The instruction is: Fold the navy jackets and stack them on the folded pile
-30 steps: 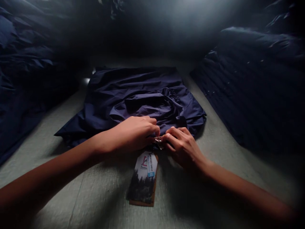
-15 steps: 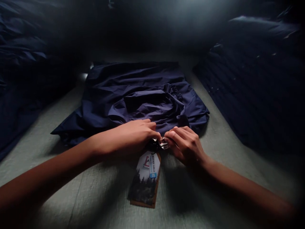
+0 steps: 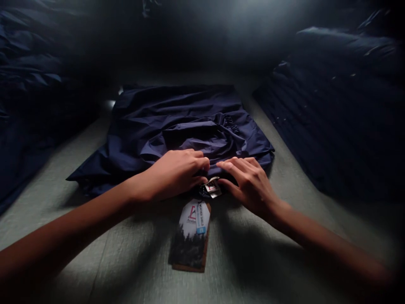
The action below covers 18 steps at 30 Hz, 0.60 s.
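A dark navy jacket (image 3: 177, 99), folded into a wide bundle, lies on the pale cloth-covered surface. Its gathered, rumpled opening faces me. My left hand (image 3: 177, 173) curls over the near edge of the fabric, thumb below the fingers. From the other side, my right hand (image 3: 247, 179) rests on the same edge, with its fingers stretched out and the thumb apart. Between the two thumbs sits a small shiny label (image 3: 213, 187) with a red mark. A printed hang tag (image 3: 191, 236) with a forest picture and a brown card behind it hangs toward me.
Dark blue garments, some with a plastic-like sheen, are piled at the left (image 3: 25, 105) and at the right (image 3: 332, 114). The pale cloth (image 3: 126, 261) spreads beneath everything. The far background is very dark.
My fingers have loosened from the shiny label and shifted up onto the jacket's edge. The right thumb has spread from its fingers. The label now shows its face.
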Available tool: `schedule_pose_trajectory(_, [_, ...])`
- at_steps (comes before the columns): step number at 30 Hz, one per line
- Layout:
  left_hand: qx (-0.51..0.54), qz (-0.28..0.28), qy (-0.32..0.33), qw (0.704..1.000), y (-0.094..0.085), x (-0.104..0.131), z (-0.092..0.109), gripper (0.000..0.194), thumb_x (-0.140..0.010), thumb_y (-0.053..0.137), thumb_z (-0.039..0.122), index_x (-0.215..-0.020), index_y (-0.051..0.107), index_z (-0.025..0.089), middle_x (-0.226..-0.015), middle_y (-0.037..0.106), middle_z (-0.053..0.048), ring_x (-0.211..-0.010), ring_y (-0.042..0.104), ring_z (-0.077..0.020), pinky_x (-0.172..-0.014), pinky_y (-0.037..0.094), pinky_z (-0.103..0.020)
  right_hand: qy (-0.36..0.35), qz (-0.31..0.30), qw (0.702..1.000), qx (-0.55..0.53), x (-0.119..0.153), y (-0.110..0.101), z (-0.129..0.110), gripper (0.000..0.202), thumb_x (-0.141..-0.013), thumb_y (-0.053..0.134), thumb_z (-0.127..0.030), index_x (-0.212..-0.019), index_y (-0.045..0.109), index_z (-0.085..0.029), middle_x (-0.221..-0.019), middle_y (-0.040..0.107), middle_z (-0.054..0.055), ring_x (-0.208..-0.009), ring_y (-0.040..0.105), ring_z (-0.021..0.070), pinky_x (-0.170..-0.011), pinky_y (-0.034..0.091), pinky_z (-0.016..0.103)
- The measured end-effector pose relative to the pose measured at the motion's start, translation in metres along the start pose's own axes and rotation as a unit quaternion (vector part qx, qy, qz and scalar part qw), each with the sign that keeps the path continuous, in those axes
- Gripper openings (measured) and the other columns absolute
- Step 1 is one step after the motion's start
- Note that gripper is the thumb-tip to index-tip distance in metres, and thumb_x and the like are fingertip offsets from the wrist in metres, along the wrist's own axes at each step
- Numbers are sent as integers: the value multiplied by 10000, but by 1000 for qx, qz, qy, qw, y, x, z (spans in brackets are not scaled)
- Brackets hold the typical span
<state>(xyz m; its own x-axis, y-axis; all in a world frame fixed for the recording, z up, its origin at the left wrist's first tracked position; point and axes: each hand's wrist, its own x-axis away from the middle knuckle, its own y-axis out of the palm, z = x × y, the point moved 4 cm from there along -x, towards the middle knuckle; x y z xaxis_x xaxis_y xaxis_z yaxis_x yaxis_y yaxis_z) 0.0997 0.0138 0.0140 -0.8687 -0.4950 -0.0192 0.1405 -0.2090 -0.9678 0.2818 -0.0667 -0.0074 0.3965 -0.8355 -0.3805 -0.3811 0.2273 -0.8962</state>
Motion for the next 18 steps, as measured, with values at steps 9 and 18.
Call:
schedule_pose_trajectory(9, [-44, -15, 9, 999, 14, -2, 7, 103, -978, 640, 288, -986, 719, 222, -915, 691, -29, -807, 659, -186, -661, 450, -276, 20, -45, 998, 28, -3, 14, -4, 251, -997, 673, -469, -1095, 714, -241, -1031, 701, 54, -922, 607, 216, -838, 345, 376])
schedule_pose_trajectory(18, [-10, 23, 8, 1000, 7, 0, 8, 143, -998, 560, 203, -1006, 700, 226, -947, 711, -20, -791, 647, -179, -639, 410, -281, -4, -38, 999, -4, -5, 17, -4, 238, -1001, 669, -396, -1171, 667, -229, -1109, 695, 63, -1041, 558, 251, -920, 371, 404])
